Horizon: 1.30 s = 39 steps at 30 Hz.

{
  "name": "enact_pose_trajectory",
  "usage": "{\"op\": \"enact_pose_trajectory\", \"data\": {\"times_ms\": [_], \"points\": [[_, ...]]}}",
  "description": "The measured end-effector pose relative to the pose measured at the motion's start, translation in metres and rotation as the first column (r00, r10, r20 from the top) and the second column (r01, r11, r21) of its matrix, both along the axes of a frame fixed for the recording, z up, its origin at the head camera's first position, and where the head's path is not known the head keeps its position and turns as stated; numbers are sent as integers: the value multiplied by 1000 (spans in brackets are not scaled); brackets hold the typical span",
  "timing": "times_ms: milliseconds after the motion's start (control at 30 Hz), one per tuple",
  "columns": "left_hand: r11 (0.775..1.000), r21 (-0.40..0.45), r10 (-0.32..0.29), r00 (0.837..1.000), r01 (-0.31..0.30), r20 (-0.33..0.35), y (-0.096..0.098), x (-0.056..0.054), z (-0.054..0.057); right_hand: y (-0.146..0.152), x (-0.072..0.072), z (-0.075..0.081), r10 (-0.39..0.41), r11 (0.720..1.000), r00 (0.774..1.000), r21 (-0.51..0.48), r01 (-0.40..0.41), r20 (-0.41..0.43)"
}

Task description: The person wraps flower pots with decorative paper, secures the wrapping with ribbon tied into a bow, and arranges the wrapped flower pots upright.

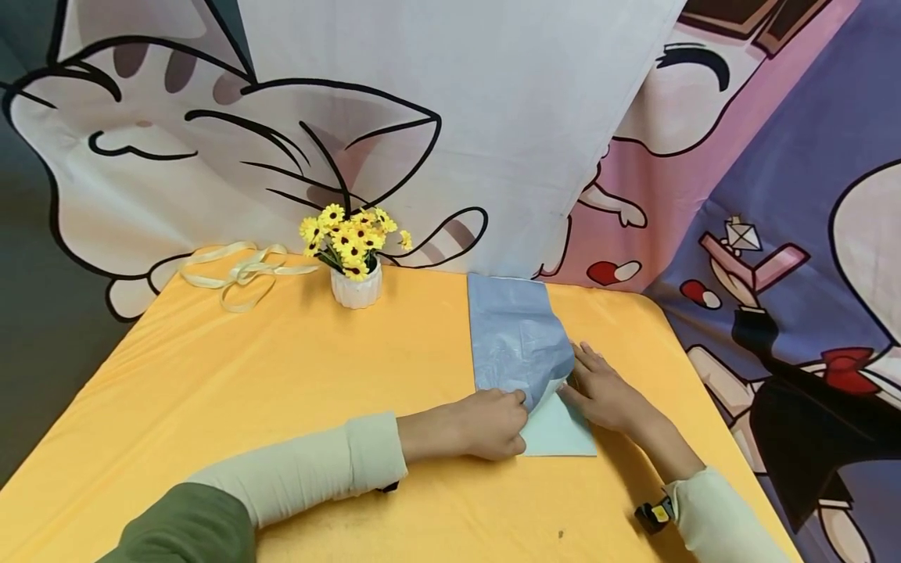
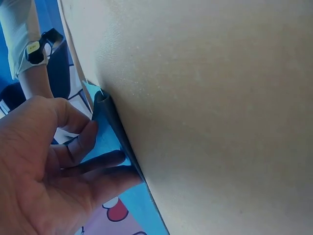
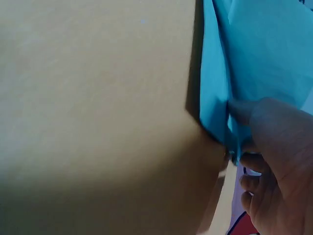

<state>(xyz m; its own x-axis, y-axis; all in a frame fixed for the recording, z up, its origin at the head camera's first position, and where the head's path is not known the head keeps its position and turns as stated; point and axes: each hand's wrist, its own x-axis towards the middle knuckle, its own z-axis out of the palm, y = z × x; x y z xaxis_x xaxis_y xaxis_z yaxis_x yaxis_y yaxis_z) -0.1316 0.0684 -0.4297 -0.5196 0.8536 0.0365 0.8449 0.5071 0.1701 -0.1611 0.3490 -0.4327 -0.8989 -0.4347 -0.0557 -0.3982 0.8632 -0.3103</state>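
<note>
A thin, creased sheet of paper [image 1: 517, 328], grey-blue and slightly glossy on top, lies on the right part of the table. Its lower right part is lifted and bends back, and a pale blue layer [image 1: 559, 434] shows beneath. My left hand [image 1: 486, 424] pinches the near left edge, fingers curled. In the left wrist view a dark rolled edge [image 2: 117, 125] runs beside these fingers [image 2: 110, 183]. At the right edge, my right hand [image 1: 608, 391] grips the sheet: in the right wrist view the thumb [image 3: 239, 110] presses its face, other fingers curl behind.
A white pot [image 1: 357, 288] of yellow flowers [image 1: 352, 234] stands at the back of the table. Left of it lies a loosely looped pale ribbon [image 1: 246, 270]. A yellow cloth [image 1: 317, 352] covers the table, and a printed cartoon curtain [image 1: 493, 117] hangs right behind it.
</note>
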Motion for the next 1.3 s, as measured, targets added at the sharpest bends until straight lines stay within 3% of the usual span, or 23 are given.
{"op": "enact_pose_trajectory", "data": {"times_ms": [200, 233, 300, 467, 500, 667, 833, 933, 1000, 1100, 1200, 1300], "points": [[999, 32, 20, 999, -22, 43, -2, 0, -1, -13, -7, -4, 73, 997, 997, 19, -73, -5], [999, 28, 28, 997, -30, 67, -4, 2, 4, -15, -9, -5, 83, 996, 997, 25, -83, 5], [998, 45, 45, 996, -49, 81, -3, 1, -1, -19, -11, -6, 94, 995, 995, 40, -96, 36], [990, 119, 62, 985, -82, 163, -5, 1, -3, -23, -10, -7, 78, 991, 992, 98, -88, 103], [987, 134, 61, 980, -88, 191, -8, 2, 1, -23, -9, -6, 78, 990, 992, 108, -89, 101], [961, 247, 49, 959, -122, 280, -17, -1, -1, -25, -9, -6, 57, 990, 992, 122, -71, 113], [923, 347, 59, 954, -164, 295, -31, -2, -3, -28, -10, -4, 56, 987, 988, 144, -78, 146], [881, 419, 82, 942, -221, 325, -39, 0, -2, -31, -10, -2, 61, 986, 988, 148, -83, 142], [840, 469, 109, 931, -274, 349, -45, 1, -1, -32, -9, -1, 69, 985, 989, 147, -88, 130], [767, 524, 150, 898, -370, 413, -54, 5, 1, -33, -8, 1, 70, 986, 990, 141, -88, 123], [697, 534, 199, 845, -478, 497, -65, 9, 1, -32, -8, 1, 56, 988, 989, 133, -74, 135], [642, 508, 223, 774, -574, 593, -78, 13, 2, -31, -8, 2, 45, 991, 988, 121, -63, 147]]}}
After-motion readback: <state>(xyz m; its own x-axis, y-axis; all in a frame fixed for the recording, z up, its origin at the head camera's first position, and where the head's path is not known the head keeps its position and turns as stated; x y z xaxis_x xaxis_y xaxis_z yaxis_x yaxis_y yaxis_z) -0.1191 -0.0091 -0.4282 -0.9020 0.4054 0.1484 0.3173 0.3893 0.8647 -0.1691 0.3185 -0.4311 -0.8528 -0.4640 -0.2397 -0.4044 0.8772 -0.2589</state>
